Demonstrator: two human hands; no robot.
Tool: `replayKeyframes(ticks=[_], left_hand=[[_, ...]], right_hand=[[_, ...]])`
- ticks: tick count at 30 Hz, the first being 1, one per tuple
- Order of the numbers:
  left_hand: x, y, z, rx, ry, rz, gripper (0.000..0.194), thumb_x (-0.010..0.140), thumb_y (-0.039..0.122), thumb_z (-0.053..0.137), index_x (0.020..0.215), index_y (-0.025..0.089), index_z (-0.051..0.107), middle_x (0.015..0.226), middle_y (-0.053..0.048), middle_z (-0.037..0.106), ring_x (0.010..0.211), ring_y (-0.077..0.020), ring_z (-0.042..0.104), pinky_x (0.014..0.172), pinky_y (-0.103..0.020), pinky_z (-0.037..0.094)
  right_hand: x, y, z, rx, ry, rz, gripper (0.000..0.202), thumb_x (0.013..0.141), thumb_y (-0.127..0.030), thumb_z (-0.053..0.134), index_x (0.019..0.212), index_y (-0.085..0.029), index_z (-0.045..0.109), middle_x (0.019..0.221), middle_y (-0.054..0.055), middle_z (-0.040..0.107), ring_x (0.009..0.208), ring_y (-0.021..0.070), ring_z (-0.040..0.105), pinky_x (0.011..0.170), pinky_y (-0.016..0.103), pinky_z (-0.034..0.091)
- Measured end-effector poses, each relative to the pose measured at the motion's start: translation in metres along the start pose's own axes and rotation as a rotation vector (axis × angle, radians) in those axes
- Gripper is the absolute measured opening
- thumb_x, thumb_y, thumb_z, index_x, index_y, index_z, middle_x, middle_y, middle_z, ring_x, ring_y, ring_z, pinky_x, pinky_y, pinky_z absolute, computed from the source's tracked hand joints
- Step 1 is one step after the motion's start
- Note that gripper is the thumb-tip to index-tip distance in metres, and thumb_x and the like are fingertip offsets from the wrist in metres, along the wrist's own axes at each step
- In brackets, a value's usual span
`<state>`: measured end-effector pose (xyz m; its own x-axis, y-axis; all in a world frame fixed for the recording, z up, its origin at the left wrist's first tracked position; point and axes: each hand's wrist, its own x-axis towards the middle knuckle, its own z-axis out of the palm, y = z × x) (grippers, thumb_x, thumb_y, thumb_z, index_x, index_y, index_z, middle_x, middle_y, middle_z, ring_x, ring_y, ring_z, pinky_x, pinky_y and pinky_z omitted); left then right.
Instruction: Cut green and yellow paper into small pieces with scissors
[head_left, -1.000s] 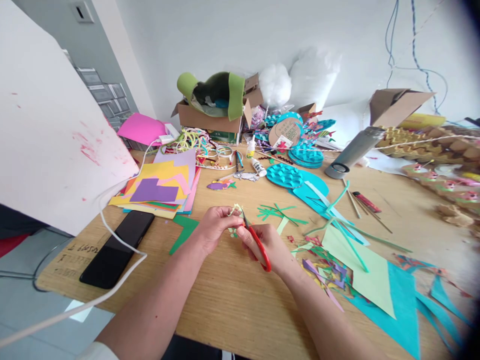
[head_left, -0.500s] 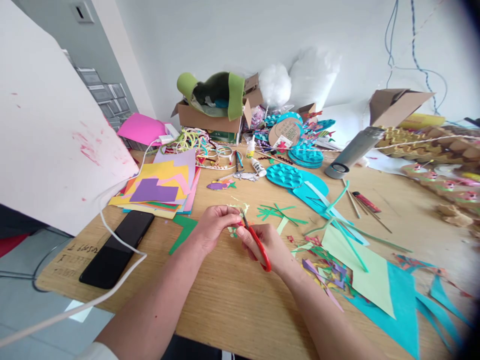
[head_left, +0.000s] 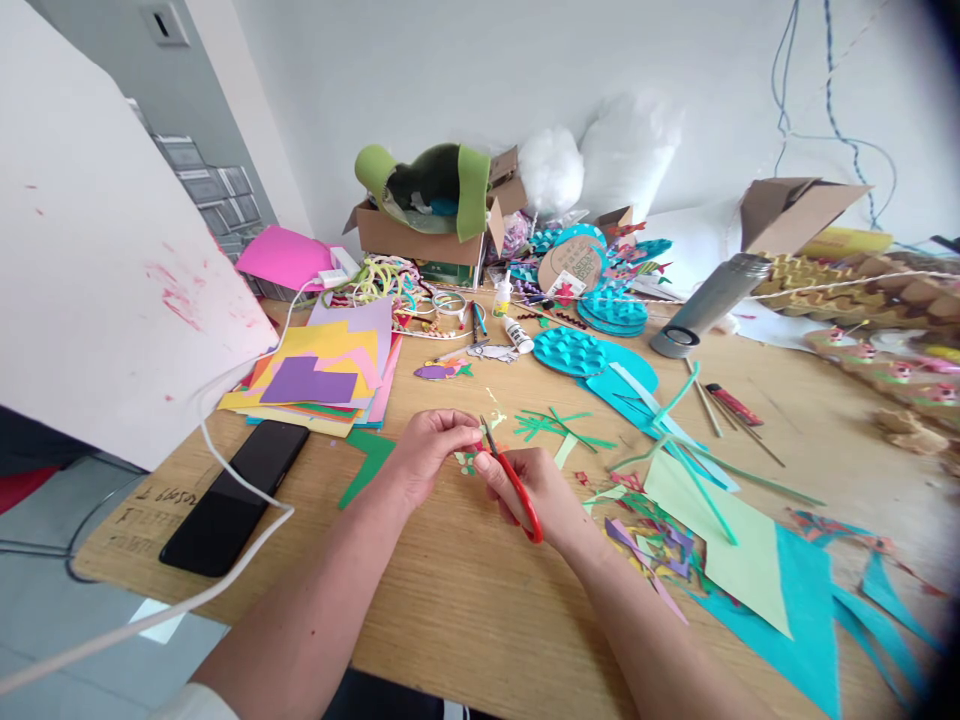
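Note:
My right hand [head_left: 534, 490] is closed around red-handled scissors [head_left: 520, 490], their blades pointing up and away from me. My left hand [head_left: 427, 450] pinches a tiny red-pink paper piece [head_left: 480, 447] right beside the blades; its shape is mostly hidden by the fingers. Small pale green paper scraps [head_left: 466, 463] lie on the table just under and beyond the fingertips. Thin green paper strips [head_left: 562, 425] lie a little to the right, and a green paper piece [head_left: 367, 465] rests beside my left wrist. A purple paper fish [head_left: 439, 370] lies farther back.
Left of my arm are a black phone [head_left: 232, 500], a white cable [head_left: 255, 490] and stacked coloured paper [head_left: 315, 380]. To the right lie a pale green sheet [head_left: 720, 540], a pile of colourful scraps [head_left: 660, 545] and a metal flask [head_left: 709, 305]. Glue bottles [head_left: 517, 335] are behind.
Both hands stay almost in place, with the scissors still beside the red-pink piece. My left fingertips have shifted very slightly, and more of the pale scraps behind them shows.

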<state>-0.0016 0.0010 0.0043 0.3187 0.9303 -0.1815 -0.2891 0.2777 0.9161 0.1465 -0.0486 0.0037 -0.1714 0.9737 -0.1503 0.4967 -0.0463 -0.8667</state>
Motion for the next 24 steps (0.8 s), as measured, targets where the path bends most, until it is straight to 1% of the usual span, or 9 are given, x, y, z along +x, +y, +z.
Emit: replayKeyframes(ticks=[9, 14, 19, 24], left_hand=[[0.0005, -0.0002, -0.0005, 0.043, -0.024, 0.041, 0.008, 0.056, 0.019, 0.074, 0.057, 0.013, 0.069, 0.068, -0.002, 0.064, 0.067, -0.0132, 0.055, 0.067, -0.027, 0.041], [0.0002, 0.0003, -0.0006, 0.035, -0.015, 0.035, 0.008, 0.056, 0.018, 0.074, 0.057, 0.013, 0.068, 0.068, -0.002, 0.064, 0.067, -0.0135, 0.056, 0.067, -0.027, 0.042], [0.0000, 0.0002, 0.0006, 0.006, 0.023, 0.017, 0.009, 0.056, 0.019, 0.074, 0.059, 0.013, 0.069, 0.069, -0.002, 0.064, 0.064, -0.0128, 0.056, 0.065, -0.027, 0.042], [-0.0001, -0.0004, 0.0015, 0.022, 0.009, 0.010, 0.010, 0.056, 0.020, 0.075, 0.059, 0.013, 0.069, 0.067, -0.001, 0.063, 0.065, -0.0122, 0.055, 0.064, -0.026, 0.041]], right_hand=[[0.0002, 0.0003, 0.0001, 0.015, -0.012, -0.011, 0.062, 0.078, -0.073, 0.049, 0.055, -0.015, 0.052, 0.042, -0.001, 0.043, 0.039, 0.0096, 0.037, 0.040, 0.023, 0.022], [0.0003, 0.0001, 0.0002, 0.014, -0.014, 0.003, 0.062, 0.079, -0.073, 0.048, 0.054, -0.016, 0.052, 0.041, -0.002, 0.042, 0.038, 0.0090, 0.035, 0.039, 0.023, 0.021], [0.0001, 0.0006, 0.0005, 0.013, -0.003, 0.005, 0.061, 0.079, -0.071, 0.050, 0.054, -0.015, 0.051, 0.040, -0.002, 0.041, 0.038, 0.0090, 0.035, 0.039, 0.023, 0.020], [-0.0001, 0.0007, 0.0012, 0.017, 0.001, 0.009, 0.060, 0.079, -0.070, 0.050, 0.053, -0.016, 0.050, 0.040, -0.002, 0.041, 0.038, 0.0089, 0.035, 0.039, 0.022, 0.021]])
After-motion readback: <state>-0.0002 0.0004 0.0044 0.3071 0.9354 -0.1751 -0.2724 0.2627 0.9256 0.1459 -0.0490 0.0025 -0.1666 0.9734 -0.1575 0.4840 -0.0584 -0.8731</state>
